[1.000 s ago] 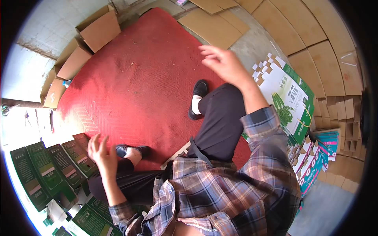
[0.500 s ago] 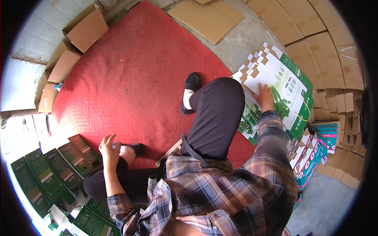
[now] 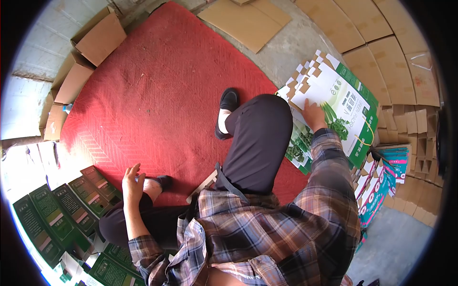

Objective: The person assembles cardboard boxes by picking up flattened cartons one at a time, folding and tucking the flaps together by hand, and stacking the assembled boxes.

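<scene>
The carton (image 3: 350,108) is white and green, radish-printed, yellow cord (image 3: 372,134) attached; right hand (image 3: 313,116) lies on it, fingers apart; left hand (image 3: 133,186) hovers, fingers loosely bent, thumb apart.

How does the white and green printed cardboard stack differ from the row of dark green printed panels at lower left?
The white and green stack shows a leafy vegetable picture; the dark green row shows pale text. The stack's pieces overlap; the row's panels sit side by side. The right hand is on the stack; no hand touches the row. Both are printed and partly green.
</scene>
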The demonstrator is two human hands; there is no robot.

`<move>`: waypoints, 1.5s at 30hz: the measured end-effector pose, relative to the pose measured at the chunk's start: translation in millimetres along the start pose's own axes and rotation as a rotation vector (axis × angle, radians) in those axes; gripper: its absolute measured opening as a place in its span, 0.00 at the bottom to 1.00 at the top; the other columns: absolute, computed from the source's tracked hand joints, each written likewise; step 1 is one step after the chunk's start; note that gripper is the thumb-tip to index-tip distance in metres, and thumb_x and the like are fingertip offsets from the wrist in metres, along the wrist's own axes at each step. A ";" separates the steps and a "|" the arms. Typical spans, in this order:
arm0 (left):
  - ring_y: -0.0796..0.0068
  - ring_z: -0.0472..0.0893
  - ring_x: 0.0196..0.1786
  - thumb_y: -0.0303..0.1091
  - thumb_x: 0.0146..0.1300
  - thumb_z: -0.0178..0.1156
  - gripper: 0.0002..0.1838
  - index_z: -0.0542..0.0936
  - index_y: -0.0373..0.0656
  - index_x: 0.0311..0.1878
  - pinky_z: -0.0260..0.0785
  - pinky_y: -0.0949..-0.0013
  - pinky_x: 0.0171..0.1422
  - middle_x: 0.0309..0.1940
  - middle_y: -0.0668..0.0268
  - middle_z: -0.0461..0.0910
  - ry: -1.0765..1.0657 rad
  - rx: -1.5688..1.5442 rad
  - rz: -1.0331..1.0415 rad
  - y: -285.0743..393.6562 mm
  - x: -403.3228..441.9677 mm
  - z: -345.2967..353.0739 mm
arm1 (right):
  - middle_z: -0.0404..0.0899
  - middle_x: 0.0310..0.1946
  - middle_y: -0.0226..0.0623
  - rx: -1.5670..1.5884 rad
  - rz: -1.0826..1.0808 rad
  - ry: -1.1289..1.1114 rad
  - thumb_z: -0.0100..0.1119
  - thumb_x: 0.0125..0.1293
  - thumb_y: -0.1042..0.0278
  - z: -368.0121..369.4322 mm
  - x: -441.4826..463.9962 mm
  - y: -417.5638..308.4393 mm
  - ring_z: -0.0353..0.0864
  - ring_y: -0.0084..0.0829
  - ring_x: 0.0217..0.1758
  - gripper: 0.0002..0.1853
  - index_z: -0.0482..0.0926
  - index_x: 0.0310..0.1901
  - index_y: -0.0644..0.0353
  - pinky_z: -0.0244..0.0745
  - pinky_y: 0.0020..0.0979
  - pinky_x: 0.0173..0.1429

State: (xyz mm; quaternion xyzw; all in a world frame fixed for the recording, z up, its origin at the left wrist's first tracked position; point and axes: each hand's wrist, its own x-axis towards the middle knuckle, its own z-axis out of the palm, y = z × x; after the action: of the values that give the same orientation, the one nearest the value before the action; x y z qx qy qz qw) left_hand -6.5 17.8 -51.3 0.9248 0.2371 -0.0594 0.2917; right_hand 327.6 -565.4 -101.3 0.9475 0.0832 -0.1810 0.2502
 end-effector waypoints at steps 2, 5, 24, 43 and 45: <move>0.61 0.81 0.42 0.26 0.55 0.63 0.22 0.77 0.38 0.55 0.73 0.62 0.48 0.43 0.54 0.80 -0.019 -0.013 -0.008 2.8 0.1 -0.9 | 0.81 0.43 0.50 0.024 -0.003 0.063 0.52 0.65 0.58 36.4 25.9 -1.9 0.83 0.52 0.40 0.25 0.72 0.61 0.60 0.79 0.49 0.44; 0.59 0.81 0.43 0.26 0.56 0.62 0.22 0.77 0.38 0.56 0.73 0.62 0.49 0.43 0.53 0.80 -0.046 -0.027 -0.015 5.7 -0.3 -2.9 | 0.84 0.31 0.45 -0.137 -0.079 0.081 0.54 0.61 0.63 29.1 25.4 -17.5 0.85 0.47 0.31 0.16 0.81 0.48 0.60 0.80 0.51 0.35; 0.58 0.81 0.42 0.27 0.56 0.63 0.23 0.77 0.40 0.57 0.73 0.61 0.48 0.42 0.53 0.79 -0.066 -0.038 0.014 14.3 -2.9 -10.3 | 0.63 0.66 0.55 -0.320 -0.199 0.216 0.48 0.66 0.60 24.9 -47.2 -78.4 0.67 0.66 0.62 0.30 0.61 0.70 0.55 0.77 0.66 0.38; 0.75 0.79 0.46 0.28 0.61 0.63 0.23 0.75 0.42 0.61 0.72 0.70 0.50 0.48 0.63 0.80 0.084 -0.609 -0.128 -5.4 1.4 -20.1 | 0.85 0.35 0.34 1.063 -0.433 0.619 0.64 0.62 0.67 -347.0 -60.2 -1.5 0.81 0.24 0.36 0.12 0.83 0.46 0.61 0.74 0.29 0.45; 0.75 0.78 0.48 0.30 0.63 0.62 0.24 0.74 0.43 0.63 0.71 0.70 0.52 0.49 0.63 0.79 0.163 -0.747 -0.193 -9.0 2.3 -24.7 | 0.84 0.35 0.29 1.190 -0.499 0.547 0.64 0.62 0.69 -353.7 -64.7 -18.5 0.78 0.20 0.37 0.12 0.83 0.46 0.61 0.73 0.27 0.47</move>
State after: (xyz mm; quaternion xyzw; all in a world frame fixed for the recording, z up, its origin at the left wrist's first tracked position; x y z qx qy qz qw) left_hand -9.4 39.2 -36.1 0.7302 0.3508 0.0772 0.5813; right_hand 370.1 -375.5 201.5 0.8878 0.2449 -0.0030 -0.3897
